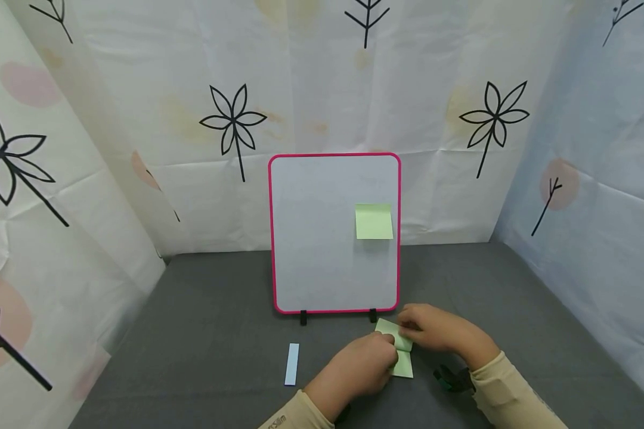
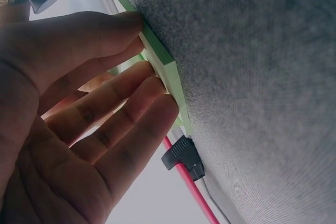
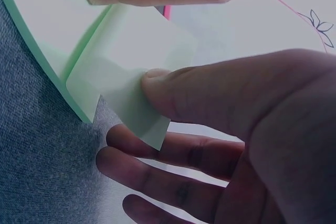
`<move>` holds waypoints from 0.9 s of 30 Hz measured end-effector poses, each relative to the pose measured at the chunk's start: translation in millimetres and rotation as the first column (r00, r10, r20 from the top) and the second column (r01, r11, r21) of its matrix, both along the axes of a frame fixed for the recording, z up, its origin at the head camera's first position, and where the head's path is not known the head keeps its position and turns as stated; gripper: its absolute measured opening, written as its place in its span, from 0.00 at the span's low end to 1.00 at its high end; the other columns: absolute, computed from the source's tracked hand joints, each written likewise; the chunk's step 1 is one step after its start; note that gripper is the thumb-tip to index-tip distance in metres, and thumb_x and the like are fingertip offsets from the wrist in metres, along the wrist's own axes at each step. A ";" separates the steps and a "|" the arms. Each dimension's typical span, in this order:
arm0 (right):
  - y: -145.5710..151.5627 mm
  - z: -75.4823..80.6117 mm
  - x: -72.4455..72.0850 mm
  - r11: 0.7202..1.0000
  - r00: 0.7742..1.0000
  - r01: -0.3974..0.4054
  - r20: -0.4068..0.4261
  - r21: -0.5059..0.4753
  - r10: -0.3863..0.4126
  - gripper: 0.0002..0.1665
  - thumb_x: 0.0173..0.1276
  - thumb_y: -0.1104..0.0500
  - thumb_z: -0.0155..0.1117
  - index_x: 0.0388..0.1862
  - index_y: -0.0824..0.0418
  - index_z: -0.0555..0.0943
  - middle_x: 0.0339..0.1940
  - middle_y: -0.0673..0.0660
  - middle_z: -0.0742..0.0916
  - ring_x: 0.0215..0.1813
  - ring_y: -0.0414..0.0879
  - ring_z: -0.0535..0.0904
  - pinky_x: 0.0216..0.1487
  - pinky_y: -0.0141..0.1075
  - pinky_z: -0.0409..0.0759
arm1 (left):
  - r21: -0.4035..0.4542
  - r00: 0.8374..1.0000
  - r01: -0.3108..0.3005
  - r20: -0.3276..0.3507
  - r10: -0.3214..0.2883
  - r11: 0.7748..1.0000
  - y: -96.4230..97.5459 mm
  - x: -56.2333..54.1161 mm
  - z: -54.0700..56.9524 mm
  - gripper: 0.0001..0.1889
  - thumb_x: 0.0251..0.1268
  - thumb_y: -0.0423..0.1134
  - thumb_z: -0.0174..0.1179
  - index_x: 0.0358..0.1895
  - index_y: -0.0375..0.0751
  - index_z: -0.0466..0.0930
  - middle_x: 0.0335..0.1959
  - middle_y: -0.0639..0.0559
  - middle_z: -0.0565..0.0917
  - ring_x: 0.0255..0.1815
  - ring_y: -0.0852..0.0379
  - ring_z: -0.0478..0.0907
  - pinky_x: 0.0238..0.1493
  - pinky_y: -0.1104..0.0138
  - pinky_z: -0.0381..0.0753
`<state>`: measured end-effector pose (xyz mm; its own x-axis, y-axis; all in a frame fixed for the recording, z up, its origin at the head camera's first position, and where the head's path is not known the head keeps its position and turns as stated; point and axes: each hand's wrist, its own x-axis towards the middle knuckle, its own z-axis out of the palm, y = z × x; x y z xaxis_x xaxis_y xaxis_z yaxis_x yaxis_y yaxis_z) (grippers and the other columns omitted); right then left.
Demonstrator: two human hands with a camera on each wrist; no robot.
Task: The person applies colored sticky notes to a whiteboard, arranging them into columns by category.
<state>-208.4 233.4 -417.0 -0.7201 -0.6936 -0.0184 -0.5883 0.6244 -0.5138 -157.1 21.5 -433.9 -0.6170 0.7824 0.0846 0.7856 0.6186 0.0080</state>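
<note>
Left sleeve (image 1: 299,410), beige: dark lettering stood along the fabric, cut off by the lower edge of the head view; the ending read "Slim", and the characters before it were not clear. Right sleeve (image 1: 507,384), beige: a small, faint dark marking lay along the forearm, too small to be read.

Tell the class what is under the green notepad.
The green notepad lies on the grey tabletop, which shows around it. The patch directly beneath is covered, so nothing there can be seen.
</note>
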 end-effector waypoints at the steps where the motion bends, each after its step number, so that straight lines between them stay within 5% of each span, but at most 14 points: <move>1: 0.6 0.1 -0.3 1.000 1.000 0.000 0.004 -0.002 0.000 0.19 0.79 0.63 0.63 0.25 0.53 0.73 0.29 0.42 0.73 0.31 0.31 0.64 0.35 0.31 0.66 | 0.001 1.000 0.001 -0.001 -0.001 1.000 0.1 0.0 0.1 0.16 0.64 0.33 0.71 0.19 0.55 0.81 0.27 0.60 0.75 0.24 0.64 0.67 0.28 0.74 0.63; 27: 10.6 -5.2 -10.1 1.000 0.999 -0.002 -0.041 -0.014 0.001 0.10 0.78 0.61 0.64 0.33 0.54 0.83 0.33 0.43 0.78 0.34 0.31 0.68 0.36 0.31 0.70 | 0.034 0.998 0.006 -0.058 -0.004 0.999 1.3 0.7 -4.3 0.14 0.60 0.33 0.74 0.21 0.54 0.84 0.26 0.60 0.76 0.24 0.64 0.68 0.28 0.73 0.66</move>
